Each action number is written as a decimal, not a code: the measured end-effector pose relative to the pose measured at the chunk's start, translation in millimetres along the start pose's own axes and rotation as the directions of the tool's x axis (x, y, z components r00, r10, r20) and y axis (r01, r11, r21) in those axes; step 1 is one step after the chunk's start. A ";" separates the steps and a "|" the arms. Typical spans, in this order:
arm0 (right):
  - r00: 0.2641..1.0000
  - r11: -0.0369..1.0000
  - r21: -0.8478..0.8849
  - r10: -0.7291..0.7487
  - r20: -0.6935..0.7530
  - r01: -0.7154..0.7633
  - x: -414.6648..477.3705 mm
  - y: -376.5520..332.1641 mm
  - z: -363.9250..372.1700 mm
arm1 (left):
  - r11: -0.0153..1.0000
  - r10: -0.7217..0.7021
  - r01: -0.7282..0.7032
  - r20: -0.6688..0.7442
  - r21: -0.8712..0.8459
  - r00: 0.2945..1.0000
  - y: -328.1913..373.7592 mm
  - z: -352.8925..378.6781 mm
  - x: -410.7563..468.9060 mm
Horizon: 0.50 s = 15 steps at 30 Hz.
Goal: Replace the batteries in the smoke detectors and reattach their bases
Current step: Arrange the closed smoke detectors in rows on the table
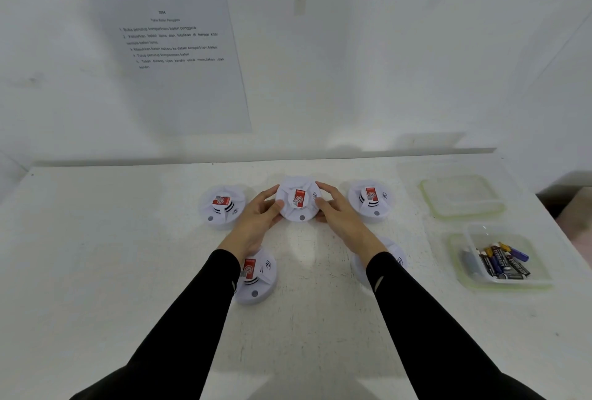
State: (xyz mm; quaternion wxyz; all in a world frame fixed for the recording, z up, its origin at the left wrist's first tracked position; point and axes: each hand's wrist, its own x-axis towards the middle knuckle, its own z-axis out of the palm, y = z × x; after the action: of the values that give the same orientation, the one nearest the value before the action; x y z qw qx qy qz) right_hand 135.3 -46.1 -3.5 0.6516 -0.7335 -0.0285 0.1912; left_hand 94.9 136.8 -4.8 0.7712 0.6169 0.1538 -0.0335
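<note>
head cam: only one view here, looking down at a white table (128, 255) against a white wall
middle smoke detector (298, 202): back row, dead centre, red sticker facing up, and both hands are on it
left hand (259, 214): grasping the detector's left rim, thumb on the near edge and fingers curled round the far side
right hand (336, 210): same deal on the right rim, fingers wrapped over the top edge with the thumb down front
lifted or not: honestly can't tell if it's sitting on the table or slightly off it
left detector (222, 206): just beside the left hand, flat on the table
right detector (371, 199): just right of the right hand, also flat
front-left detector (256, 274): nearer the person, partly under the left black sleeve
front-right detector (394, 255): mostly hidden behind the right forearm
battery tub (541, 278): clear plastic, far right, near edge of the table
batteries (503, 263): a loose pile inside that tub
empty clear tub (461, 196): right behind the battery one
instruction sheet (179, 57): taped on the wall, upper left
</note>
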 end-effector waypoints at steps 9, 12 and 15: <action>1.000 1.000 0.014 0.013 0.009 -0.013 -1.4 -2.6 -0.9 | 1.000 0.019 -0.019 0.006 0.011 1.000 -0.8 1.7 -1.8; 1.000 1.000 0.025 0.015 0.007 -0.015 -1.9 -3.9 -0.9 | 1.000 0.012 -0.012 -0.002 0.012 1.000 -1.1 1.4 -1.3; 1.000 0.999 0.034 0.015 0.006 -0.015 -3.1 -6.0 -0.7 | 1.000 0.011 -0.011 0.002 0.015 1.000 -1.0 0.6 -1.2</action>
State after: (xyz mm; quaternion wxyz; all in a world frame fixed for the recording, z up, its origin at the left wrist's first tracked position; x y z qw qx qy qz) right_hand 133.8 -46.8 3.1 0.6624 -0.7220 -0.0217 0.1986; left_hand 93.6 135.8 -5.3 0.7667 0.6236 0.1495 -0.0313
